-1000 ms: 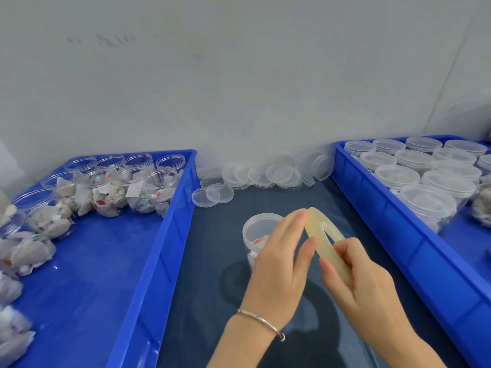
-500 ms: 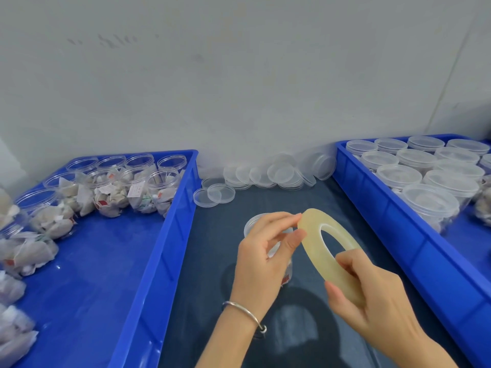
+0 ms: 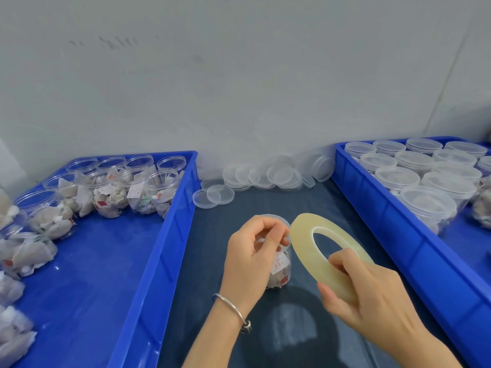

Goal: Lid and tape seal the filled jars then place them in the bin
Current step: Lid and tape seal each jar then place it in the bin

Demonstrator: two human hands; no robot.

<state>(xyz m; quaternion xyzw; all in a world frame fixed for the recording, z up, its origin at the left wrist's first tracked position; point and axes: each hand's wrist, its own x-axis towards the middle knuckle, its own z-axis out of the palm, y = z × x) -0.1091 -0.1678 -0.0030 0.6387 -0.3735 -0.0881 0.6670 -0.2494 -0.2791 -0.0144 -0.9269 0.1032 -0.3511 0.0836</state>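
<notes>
The right hand (image 3: 372,293) gripped the tape roll (image 3: 318,251) while the left hand (image 3: 252,251) pinched at its end just above the lidded jar (image 3: 279,272) on the mat, where thin tape could twist and stick to itself.

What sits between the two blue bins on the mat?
In the head view: loose lids at the back, one lidded jar, both hands and the tape roll.

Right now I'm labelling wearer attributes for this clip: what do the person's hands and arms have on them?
Both forearms are bare, with no sleeves in view and no gloves. The left hand has a thin silver metal bangle at its wrist, with a small knot-like clasp. The right hand shows no ring, watch or bracelet.
</notes>
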